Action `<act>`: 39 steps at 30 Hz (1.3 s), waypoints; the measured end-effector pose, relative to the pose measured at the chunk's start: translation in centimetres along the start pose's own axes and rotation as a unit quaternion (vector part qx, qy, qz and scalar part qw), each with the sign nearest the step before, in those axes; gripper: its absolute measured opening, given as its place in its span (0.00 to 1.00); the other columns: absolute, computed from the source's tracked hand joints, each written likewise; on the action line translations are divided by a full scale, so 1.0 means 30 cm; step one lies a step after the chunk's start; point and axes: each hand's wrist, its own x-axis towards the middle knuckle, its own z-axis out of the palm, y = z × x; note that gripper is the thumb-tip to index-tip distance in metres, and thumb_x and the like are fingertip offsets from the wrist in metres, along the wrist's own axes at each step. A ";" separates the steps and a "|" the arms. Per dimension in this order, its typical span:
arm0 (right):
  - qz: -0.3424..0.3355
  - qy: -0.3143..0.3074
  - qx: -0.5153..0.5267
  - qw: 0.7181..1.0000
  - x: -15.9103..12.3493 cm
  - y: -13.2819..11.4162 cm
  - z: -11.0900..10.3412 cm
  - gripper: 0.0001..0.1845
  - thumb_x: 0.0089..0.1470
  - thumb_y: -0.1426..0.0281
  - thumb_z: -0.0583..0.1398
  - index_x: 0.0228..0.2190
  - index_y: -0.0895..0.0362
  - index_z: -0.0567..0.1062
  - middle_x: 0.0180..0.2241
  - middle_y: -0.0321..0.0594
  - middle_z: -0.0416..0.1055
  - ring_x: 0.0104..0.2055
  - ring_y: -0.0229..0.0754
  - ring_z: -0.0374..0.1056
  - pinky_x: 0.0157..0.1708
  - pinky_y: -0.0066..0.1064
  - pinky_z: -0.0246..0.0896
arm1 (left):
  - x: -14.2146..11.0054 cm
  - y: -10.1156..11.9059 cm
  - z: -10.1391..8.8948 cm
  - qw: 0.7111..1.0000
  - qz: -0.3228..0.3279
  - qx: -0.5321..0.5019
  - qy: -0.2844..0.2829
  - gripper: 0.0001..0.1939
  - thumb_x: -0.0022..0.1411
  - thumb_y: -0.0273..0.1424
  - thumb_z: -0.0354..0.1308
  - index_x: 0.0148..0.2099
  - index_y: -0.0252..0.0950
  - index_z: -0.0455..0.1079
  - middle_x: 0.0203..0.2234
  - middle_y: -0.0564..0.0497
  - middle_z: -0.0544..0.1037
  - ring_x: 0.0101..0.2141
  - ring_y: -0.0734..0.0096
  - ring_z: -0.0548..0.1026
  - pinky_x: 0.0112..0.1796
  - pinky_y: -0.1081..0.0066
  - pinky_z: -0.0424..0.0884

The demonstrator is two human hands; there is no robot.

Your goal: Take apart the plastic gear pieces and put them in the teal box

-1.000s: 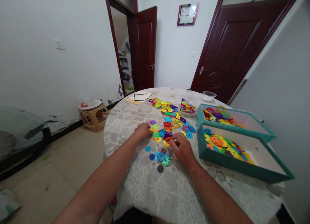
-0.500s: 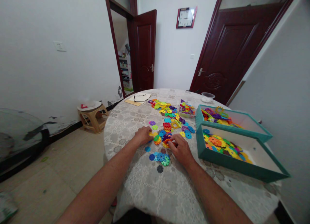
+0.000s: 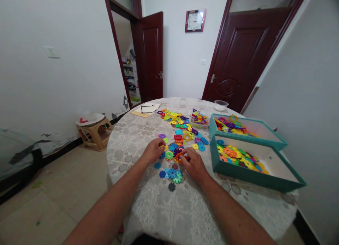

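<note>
Plastic gear-shaped discs in many colours lie across the tablecloth between my hands. My left hand [image 3: 154, 151] has its fingers curled in a pinch on a yellow disc [image 3: 166, 148], mostly hidden by the fingertips. My right hand [image 3: 195, 164] pinches an orange disc [image 3: 177, 158] at the edge of the pile, partly covered by the fingers. Between the two hands sits a green disc [image 3: 169, 155] on top of an orange one, with a blue disc [image 3: 173, 147] just behind it. Closer to me lies a row of blue discs [image 3: 172, 173], with a dark grey disc [image 3: 172, 187] in front.
To the right stand two teal boxes [image 3: 256, 184] holding more colourful pieces. A clear tub [image 3: 199, 125] of small pieces sits behind the pile. Glasses [image 3: 147, 108] rest on paper at the back left, and a clear bowl [image 3: 221, 104] stands at the back right.
The view has swung slightly to the right. My left hand has drawn back a little from the green disc, which now shows more fully. My right hand stays at the orange disc.
</note>
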 end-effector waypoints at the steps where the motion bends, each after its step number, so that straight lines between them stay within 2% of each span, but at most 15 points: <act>1: 0.002 -0.001 0.000 1.000 0.000 -0.001 0.000 0.02 0.60 0.70 0.60 0.36 0.53 0.74 0.37 0.39 0.71 0.34 0.41 0.68 0.34 0.31 0.62 | -0.006 0.007 0.004 1.000 0.011 -0.021 0.010 0.07 0.58 0.26 0.55 0.38 0.39 0.74 0.33 0.52 0.79 0.38 0.67 0.76 0.41 0.69 0.71; 5: 0.011 0.001 0.005 1.000 0.001 -0.009 -0.004 0.02 0.60 0.69 0.60 0.36 0.53 0.74 0.36 0.39 0.72 0.33 0.41 0.68 0.34 0.31 0.63 | -0.024 0.025 0.018 0.993 0.037 -0.104 0.052 0.04 0.59 0.28 0.57 0.36 0.40 0.73 0.34 0.52 0.79 0.39 0.67 0.76 0.44 0.68 0.72; 9: 0.062 0.005 0.033 0.997 0.000 -0.026 -0.007 0.05 0.60 0.67 0.60 0.38 0.53 0.75 0.34 0.37 0.74 0.32 0.40 0.69 0.34 0.31 0.64 | -0.037 0.037 0.035 0.982 0.017 -0.167 0.086 0.05 0.60 0.32 0.58 0.39 0.39 0.72 0.32 0.53 0.77 0.36 0.68 0.75 0.40 0.68 0.72; 11: 0.094 0.009 0.085 0.992 0.001 -0.031 -0.004 0.09 0.60 0.65 0.60 0.42 0.53 0.74 0.35 0.37 0.75 0.31 0.40 0.69 0.34 0.31 0.66 | -0.044 0.045 0.050 0.976 -0.003 -0.205 0.078 0.07 0.60 0.34 0.59 0.39 0.38 0.72 0.29 0.55 0.75 0.32 0.70 0.74 0.35 0.70 0.72; 15: 0.143 0.014 0.223 0.964 0.010 -0.024 0.009 0.24 0.57 0.62 0.62 0.54 0.52 0.72 0.42 0.40 0.77 0.34 0.41 0.73 0.35 0.33 0.71 | -0.063 0.073 0.084 0.954 -0.051 -0.295 0.031 0.10 0.59 0.38 0.61 0.40 0.38 0.71 0.27 0.55 0.75 0.28 0.70 0.74 0.28 0.72 0.72; 18: 0.167 -0.018 0.252 0.953 0.019 -0.014 0.013 0.21 0.55 0.60 0.63 0.49 0.55 0.77 0.42 0.44 0.79 0.39 0.45 0.76 0.40 0.36 0.73 | -0.077 0.109 0.090 0.943 -0.055 -0.327 -0.009 0.13 0.61 0.40 0.61 0.42 0.38 0.73 0.30 0.53 0.78 0.30 0.68 0.77 0.28 0.71 0.73; 20: 0.180 -0.038 0.251 0.950 0.023 -0.013 0.010 0.17 0.54 0.60 0.63 0.43 0.56 0.79 0.39 0.43 0.80 0.39 0.46 0.76 0.40 0.36 0.73 | -0.083 0.136 0.083 0.953 -0.027 -0.301 -0.026 0.13 0.62 0.41 0.60 0.42 0.37 0.75 0.32 0.52 0.80 0.32 0.67 0.78 0.32 0.70 0.74; 24: 0.192 -0.056 0.253 0.947 0.028 -0.020 -0.001 0.11 0.52 0.63 0.62 0.35 0.55 0.78 0.30 0.37 0.77 0.30 0.42 0.72 0.30 0.31 0.67 | -0.073 0.172 0.064 0.971 0.024 -0.232 -0.054 0.13 0.65 0.40 0.57 0.40 0.37 0.78 0.33 0.51 0.82 0.36 0.66 0.78 0.38 0.70 0.74; 26: 0.201 -0.052 0.253 0.945 0.032 -0.023 -0.008 0.09 0.52 0.63 0.61 0.33 0.55 0.76 0.26 0.35 0.74 0.26 0.40 0.68 0.26 0.29 0.62 | -0.048 0.173 0.058 0.978 0.034 -0.202 -0.037 0.13 0.67 0.39 0.56 0.41 0.38 0.78 0.34 0.51 0.82 0.37 0.66 0.78 0.40 0.70 0.74; 28: 0.216 -0.033 0.240 0.946 0.039 -0.023 -0.017 0.09 0.52 0.62 0.61 0.33 0.55 0.75 0.24 0.33 0.71 0.23 0.38 0.65 0.23 0.28 0.59 | -0.007 0.162 0.057 0.987 0.059 -0.152 0.002 0.11 0.67 0.36 0.56 0.43 0.38 0.78 0.37 0.50 0.82 0.39 0.65 0.79 0.44 0.68 0.74; 31: 0.243 0.015 0.203 0.948 0.051 -0.014 -0.029 0.10 0.53 0.61 0.60 0.32 0.54 0.73 0.22 0.31 0.68 0.22 0.38 0.63 0.22 0.28 0.57 | 0.076 0.137 0.070 0.992 0.112 -0.048 0.028 0.13 0.64 0.29 0.59 0.51 0.37 0.77 0.45 0.46 0.81 0.45 0.62 0.78 0.51 0.63 0.73; 35: 0.270 0.055 0.189 0.942 0.059 0.010 -0.037 0.12 0.53 0.59 0.60 0.34 0.55 0.73 0.21 0.29 0.67 0.22 0.38 0.64 0.22 0.28 0.57 | 0.185 0.110 0.117 0.985 0.134 0.097 -0.037 0.23 0.63 0.27 0.62 0.60 0.40 0.74 0.54 0.43 0.76 0.53 0.59 0.76 0.57 0.62 0.70; 39: 0.291 0.082 0.194 0.933 0.062 0.035 -0.046 0.16 0.55 0.58 0.59 0.41 0.55 0.75 0.22 0.29 0.69 0.22 0.40 0.65 0.22 0.29 0.59 | 0.252 0.100 0.163 0.970 0.131 0.181 -0.091 0.22 0.63 0.32 0.65 0.59 0.42 0.74 0.53 0.44 0.76 0.52 0.56 0.76 0.55 0.63 0.70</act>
